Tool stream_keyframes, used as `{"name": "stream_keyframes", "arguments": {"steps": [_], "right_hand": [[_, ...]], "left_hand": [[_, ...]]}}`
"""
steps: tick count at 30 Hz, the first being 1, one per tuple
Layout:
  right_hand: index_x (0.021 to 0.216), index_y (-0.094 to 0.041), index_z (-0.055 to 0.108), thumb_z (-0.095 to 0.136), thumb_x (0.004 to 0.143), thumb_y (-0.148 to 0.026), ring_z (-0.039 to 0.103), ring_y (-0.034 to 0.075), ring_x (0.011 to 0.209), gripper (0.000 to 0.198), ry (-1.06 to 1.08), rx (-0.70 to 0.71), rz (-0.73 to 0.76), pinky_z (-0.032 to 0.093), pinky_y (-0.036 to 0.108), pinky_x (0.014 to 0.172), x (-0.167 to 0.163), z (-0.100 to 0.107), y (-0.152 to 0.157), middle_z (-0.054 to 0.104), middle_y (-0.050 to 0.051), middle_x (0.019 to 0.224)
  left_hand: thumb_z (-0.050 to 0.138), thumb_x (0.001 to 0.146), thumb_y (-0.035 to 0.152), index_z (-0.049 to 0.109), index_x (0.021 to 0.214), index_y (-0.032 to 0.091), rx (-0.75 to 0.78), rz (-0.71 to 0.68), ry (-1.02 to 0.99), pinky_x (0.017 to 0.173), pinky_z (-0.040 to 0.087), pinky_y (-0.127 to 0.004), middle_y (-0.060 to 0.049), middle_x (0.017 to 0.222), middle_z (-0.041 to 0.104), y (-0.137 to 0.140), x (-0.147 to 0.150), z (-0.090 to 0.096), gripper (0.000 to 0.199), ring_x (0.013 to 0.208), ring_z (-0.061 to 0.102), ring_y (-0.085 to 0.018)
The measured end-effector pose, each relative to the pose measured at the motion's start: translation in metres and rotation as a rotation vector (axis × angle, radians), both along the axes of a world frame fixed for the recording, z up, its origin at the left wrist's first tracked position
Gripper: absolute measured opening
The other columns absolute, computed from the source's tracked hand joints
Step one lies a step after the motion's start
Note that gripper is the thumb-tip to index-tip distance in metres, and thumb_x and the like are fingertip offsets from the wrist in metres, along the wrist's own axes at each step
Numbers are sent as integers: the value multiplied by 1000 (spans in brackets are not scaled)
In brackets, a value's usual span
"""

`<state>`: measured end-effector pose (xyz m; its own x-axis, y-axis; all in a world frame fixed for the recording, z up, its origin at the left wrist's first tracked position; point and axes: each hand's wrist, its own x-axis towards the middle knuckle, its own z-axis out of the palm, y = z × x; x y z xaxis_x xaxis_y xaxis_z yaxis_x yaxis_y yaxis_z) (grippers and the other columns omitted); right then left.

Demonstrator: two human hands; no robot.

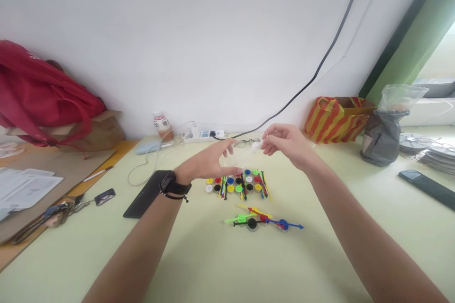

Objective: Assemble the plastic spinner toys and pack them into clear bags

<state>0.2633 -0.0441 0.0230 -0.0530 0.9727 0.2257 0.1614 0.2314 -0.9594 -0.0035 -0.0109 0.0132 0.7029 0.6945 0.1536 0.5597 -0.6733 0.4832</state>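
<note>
My left hand [213,160], with a dark watch on the wrist, reaches over the far left part of a group of small round colored pieces [231,188]. Its fingers and thumb are spread apart and hold nothing that I can see. Thin colored arrow pointers [244,187] lie in bunches among the round pieces. My right hand [284,144] hovers behind and to the right of the group, fingers curled in a pinch beside a blurred whitish, see-through thing [255,147]. Closer to me lie several arrow pointers on round bases, among them a black one [252,224] and a blue one [283,224].
Eyeglasses [241,142] and a power strip [199,136] are by the wall. A black tablet-like slab [145,196] lies left, near a bottle [162,125]. Right are a striped bag [336,120], a grey bag [382,137] and a phone [428,187].
</note>
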Motion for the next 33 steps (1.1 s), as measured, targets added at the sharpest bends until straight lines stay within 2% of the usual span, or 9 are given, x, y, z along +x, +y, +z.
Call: {"name": "stream_keyframes", "arguments": {"steps": [5,10,13,15,18,21,25,29,33], "right_hand": [[80,-19,65,64,77,-19,69,16,59,3,96,-34,97,55,26,55,-16,-7,1,76,6,71],[84,-19,63,69,77,-23,64,12,56,9,297,-81,204,49,21,51,-22,-12,3,75,4,72],[85,-19,64,74,79,-27,66,11,61,14,337,-116,247,52,21,56,-20,-11,2,76,4,77],[89,-18,66,78,82,-32,72,14,70,20,289,-101,255,58,24,67,-17,-9,1,79,7,85],[95,-17,68,79,85,-41,76,19,82,27,140,-29,253,61,31,80,-11,-7,-1,80,10,93],[95,-17,71,78,86,-48,74,19,76,33,-13,54,212,62,32,75,-5,-6,-1,79,9,89],[91,-17,75,79,84,-51,68,16,64,35,-163,129,152,57,29,61,1,-4,0,73,5,74],[92,-17,77,80,83,-48,70,18,70,33,-171,120,186,58,31,68,8,2,-4,75,6,78],[92,-17,78,76,86,-40,71,19,75,24,-241,142,221,58,31,72,13,8,-8,75,6,80]], "left_hand": [[71,84,67,39,157,24,120,11,8,99,49,-43,-14,134,61,-5,4,1,90,118,60,-32],[70,82,71,32,162,23,140,14,18,109,44,-46,-17,152,52,-6,6,0,100,133,55,-37],[70,82,72,26,164,23,116,-9,6,111,43,-46,-17,158,47,-5,5,0,104,137,52,-37],[70,83,70,30,163,25,92,-14,-1,109,45,-45,-16,157,48,-4,4,1,100,134,54,-36],[71,83,69,38,159,25,11,-8,12,99,50,-43,-14,139,62,-2,2,3,94,118,62,-32],[73,82,68,40,157,25,-93,-17,30,89,52,-39,-12,121,67,-1,0,6,93,104,65,-28],[76,83,61,47,152,28,-206,-69,-4,87,52,-37,-10,120,67,-2,-1,8,82,103,65,-27],[76,86,52,45,154,32,-391,-110,-49,83,53,-36,-8,119,65,-1,-1,8,78,95,67,-23],[74,88,44,43,154,32,-502,-184,-130,83,54,-37,-7,115,65,3,-3,6,74,96,67,-23]]}}
